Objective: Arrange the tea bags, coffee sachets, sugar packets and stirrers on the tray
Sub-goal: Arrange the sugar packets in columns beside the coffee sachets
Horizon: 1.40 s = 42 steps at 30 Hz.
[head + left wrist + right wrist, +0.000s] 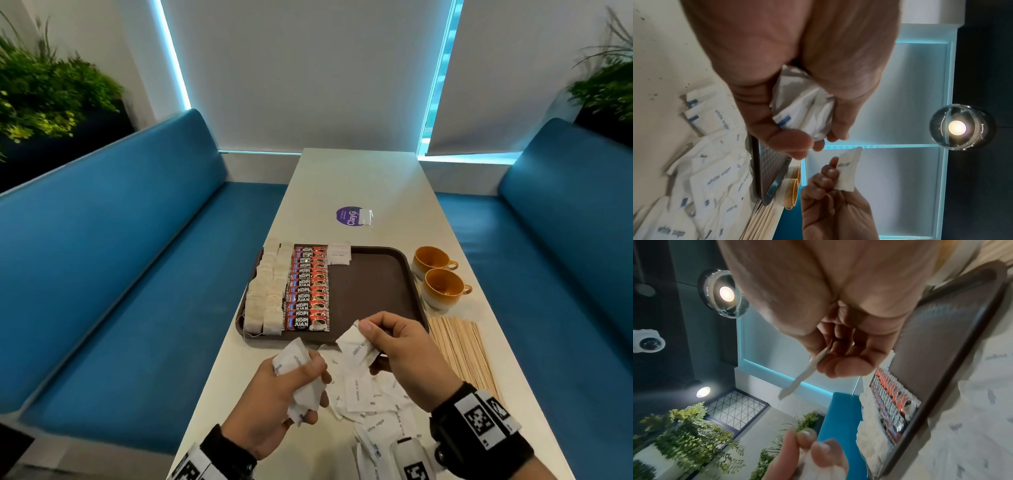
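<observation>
The left hand is clamped on a crumpled bunch of sugar packets, fingers curled round it. The right hand pinches a single sugar packet between thumb and fingertips, above the near edge of the tray. A loose heap of packets lies on the desk at 6 o'clock from the tray.

On the tray, 2 columns of tea bags sit at 9 o'clock, with a column of coffee sachets just beside them. A small stack of sugar starts at 12 o'clock. The stirrers lie on the desk at 4 o'clock, beside 2 cups.

The risks seem plain. The left grip crushes its bunch, so a packet could slip out or tear and spill sugar. A careless reach toward 12 o'clock could brush the sachet column and break its line. The right wrist might sweep the stirrers off the desk edge.
</observation>
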Each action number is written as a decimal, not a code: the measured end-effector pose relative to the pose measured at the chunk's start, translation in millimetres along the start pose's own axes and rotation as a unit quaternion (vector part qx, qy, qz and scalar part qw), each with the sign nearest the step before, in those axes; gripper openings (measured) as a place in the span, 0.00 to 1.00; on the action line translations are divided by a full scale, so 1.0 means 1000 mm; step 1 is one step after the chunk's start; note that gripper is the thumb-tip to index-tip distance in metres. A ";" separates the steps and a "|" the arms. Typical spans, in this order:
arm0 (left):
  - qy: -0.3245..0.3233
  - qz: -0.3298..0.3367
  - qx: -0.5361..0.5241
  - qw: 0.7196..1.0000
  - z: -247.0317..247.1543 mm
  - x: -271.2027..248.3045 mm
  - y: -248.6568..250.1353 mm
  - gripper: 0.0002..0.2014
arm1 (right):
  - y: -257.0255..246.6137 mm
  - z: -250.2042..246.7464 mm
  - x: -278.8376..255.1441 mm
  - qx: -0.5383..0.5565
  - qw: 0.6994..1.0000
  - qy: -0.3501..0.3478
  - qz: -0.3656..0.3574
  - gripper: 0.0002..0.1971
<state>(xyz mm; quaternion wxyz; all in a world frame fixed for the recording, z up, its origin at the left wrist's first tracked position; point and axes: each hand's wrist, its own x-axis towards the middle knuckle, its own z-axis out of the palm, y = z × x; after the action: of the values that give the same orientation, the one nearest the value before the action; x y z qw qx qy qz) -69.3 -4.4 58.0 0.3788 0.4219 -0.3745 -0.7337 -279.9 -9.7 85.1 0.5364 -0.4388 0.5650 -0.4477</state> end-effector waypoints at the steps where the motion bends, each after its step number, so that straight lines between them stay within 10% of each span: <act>1: 0.010 0.000 -0.011 1.000 0.000 0.000 0.001 0.16 | -0.002 -0.003 0.000 -0.012 1.000 -0.007 -0.008 0.10; 10: -0.061 -0.009 0.078 0.995 0.005 0.004 0.006 0.21 | -0.008 0.008 -0.006 -0.070 0.991 -0.093 -0.073 0.10; 19: 0.038 0.029 -0.039 0.998 0.006 0.012 0.002 0.16 | 0.004 0.009 -0.010 -0.071 0.992 -0.102 -0.037 0.20; 42: 0.041 0.014 0.049 0.998 0.000 0.027 0.005 0.08 | 0.010 -0.004 0.008 0.101 0.995 -0.004 0.017 0.12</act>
<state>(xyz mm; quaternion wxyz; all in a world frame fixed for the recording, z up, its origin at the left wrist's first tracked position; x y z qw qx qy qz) -77.6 -29.9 52.8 0.3828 0.4649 -0.3997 -0.6910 -284.5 -15.7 74.1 0.5879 -0.3739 0.5223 -0.4917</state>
